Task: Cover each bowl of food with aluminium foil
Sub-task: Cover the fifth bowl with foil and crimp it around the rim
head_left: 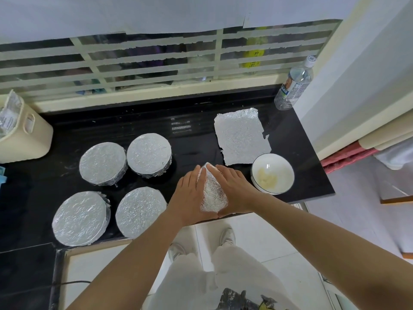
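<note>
The left hand [190, 193] and right hand [234, 189] press straight fingers on the foil-wrapped bowl [212, 193] between them, while the uncovered bowl [282, 173] sits just right of the right hand, the foil sheet [241, 137] beyond it.

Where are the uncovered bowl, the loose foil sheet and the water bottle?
uncovered bowl [283, 170]: head view, bare inner wall.
loose foil sheet [242, 137]: head view, its middle.
water bottle [291, 88]: head view, its label.
</note>
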